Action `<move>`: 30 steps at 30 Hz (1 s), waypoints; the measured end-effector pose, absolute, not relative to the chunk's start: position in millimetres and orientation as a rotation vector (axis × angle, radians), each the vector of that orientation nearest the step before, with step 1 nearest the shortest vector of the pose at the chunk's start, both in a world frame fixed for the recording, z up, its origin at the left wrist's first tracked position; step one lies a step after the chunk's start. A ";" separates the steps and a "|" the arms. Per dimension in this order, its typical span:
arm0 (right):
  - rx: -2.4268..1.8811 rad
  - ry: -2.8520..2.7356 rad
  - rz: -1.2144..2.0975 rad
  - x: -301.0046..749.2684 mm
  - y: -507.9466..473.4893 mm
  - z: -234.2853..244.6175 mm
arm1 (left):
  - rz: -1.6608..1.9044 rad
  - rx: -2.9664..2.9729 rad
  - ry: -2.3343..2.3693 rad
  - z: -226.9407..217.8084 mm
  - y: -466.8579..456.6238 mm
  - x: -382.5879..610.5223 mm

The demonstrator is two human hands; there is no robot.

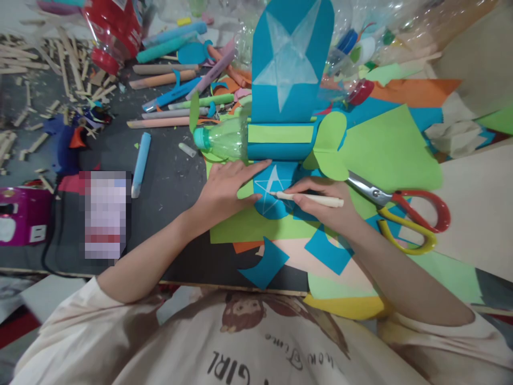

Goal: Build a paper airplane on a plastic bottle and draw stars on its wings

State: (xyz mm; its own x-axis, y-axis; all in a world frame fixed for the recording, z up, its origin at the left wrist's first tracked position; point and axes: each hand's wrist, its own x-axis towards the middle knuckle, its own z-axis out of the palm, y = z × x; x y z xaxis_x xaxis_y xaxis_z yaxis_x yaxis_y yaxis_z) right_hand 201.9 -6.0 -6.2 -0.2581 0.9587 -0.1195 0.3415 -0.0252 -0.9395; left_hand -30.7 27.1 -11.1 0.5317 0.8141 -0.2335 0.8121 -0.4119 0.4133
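Note:
A white marker pen (320, 198) is pinched in my right hand (332, 200), its tip on a white star outline drawn on a blue paper flap (276, 206). One point of that star is filled in white. My left hand (222, 190) lies flat with thumb and forefinger spread, touching the flap's left side. The flap joins a blue paper band with a light-green strip (280, 134), wrapped around a clear plastic bottle (226, 140) lying on its side with a teal cap. Above it, another blue flap (262, 104) carries a filled white star.
Scissors (377, 195) with red and yellow handles lie right of my right hand, among green paper (388, 144) and blue scraps (266, 262). Several markers (172, 80) lie beyond the bottle. A blue glue gun (66, 141), wooden sticks (72, 53) and a blurred-out object (106, 214) are at left.

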 end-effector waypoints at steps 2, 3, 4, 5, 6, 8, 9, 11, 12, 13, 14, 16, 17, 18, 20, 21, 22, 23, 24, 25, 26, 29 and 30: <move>-1.389 -1.622 1.265 203.6 -6.3 -7.8 | 0.009 2.292 1.320 -10.5 27.2 -30.4; -1.411 -1.603 1.238 204.1 -6.3 -8.5 | 0.012 2.294 1.320 -10.2 27.2 -30.2; -1.435 -1.587 1.211 204.4 -6.3 -9.1 | 0.014 2.298 1.319 -9.9 27.2 -30.0; -1.458 -1.578 1.188 204.3 -6.2 -9.4 | 0.015 2.300 1.318 -9.7 27.2 -29.9; -1.476 -1.577 1.176 204.0 -6.0 -9.5 | 0.018 2.302 1.317 -9.7 27.2 -29.8; -1.484 -1.584 1.172 202.9 -5.7 -9.2 | 0.027 2.305 1.312 -9.7 27.2 -29.8; -1.478 -1.584 1.172 202.3 -5.6 -8.9 | 0.030 2.304 1.312 -9.9 27.1 -29.9; -1.458 -1.589 1.182 201.6 -5.8 -8.5 | 0.027 2.301 1.312 -10.2 27.1 -30.0; -1.441 -1.599 1.198 201.6 -6.1 -8.5 | 0.025 2.298 1.312 -10.3 27.1 -30.1; -1.421 -1.614 1.220 201.9 -6.4 -8.6 | 0.023 2.296 1.314 -10.5 27.2 -30.2; -1.400 -1.632 1.243 202.4 -6.6 -8.9 | 0.021 2.294 1.315 -10.5 27.2 -30.3; -1.355 -1.648 1.255 203.5 -7.0 -9.8 | 0.013 2.294 1.319 -10.6 27.1 -30.4; -1.353 -1.642 1.239 203.9 -7.0 -10.2 | 0.008 2.295 1.323 -10.6 27.1 -30.3; -1.364 -1.627 1.210 204.2 -6.9 -10.5 | 0.002 2.297 1.327 -10.6 27.0 -30.3; -1.411 -1.586 1.157 204.0 -6.6 -10.7 | -0.003 2.302 1.331 -10.3 26.9 -30.1; -1.432 -1.568 1.145 203.6 -6.4 -10.6 | -0.004 2.304 1.331 -10.1 26.8 -30.1; -1.445 -1.553 1.144 203.1 -6.2 -10.4 | -0.003 2.305 1.332 -9.9 26.8 -30.0; -1.445 -1.542 1.145 202.7 -6.1 -10.0 | 0.000 2.306 1.330 -9.7 26.8 -29.9; -1.442 -1.538 1.147 202.3 -6.0 -9.6 | 0.004 2.308 1.329 -9.5 26.8 -29.9; -1.442 -1.542 1.147 202.0 -5.9 -9.2 | 0.007 2.308 1.328 -9.5 26.8 -30.0; -1.445 -1.552 1.149 201.8 -5.9 -8.7 | 0.008 2.307 1.326 -9.5 26.9 -30.1; -1.448 -1.594 1.181 202.0 -6.0 -7.9 | 0.002 2.305 1.325 -10.5 27.0 -30.7; -1.431 -1.605 1.202 202.3 -6.1 -8.0 | 0.003 2.304 1.325 -11.0 27.1 -31.0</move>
State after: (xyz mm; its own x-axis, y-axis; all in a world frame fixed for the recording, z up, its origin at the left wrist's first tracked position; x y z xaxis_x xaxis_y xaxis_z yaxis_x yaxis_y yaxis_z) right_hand 202.3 -6.1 -8.0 -0.1789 0.9792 -0.0953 0.3670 -0.0234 -0.9299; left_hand -31.0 27.1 -11.0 0.5313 0.8154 -0.2298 0.8143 -0.4167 0.4040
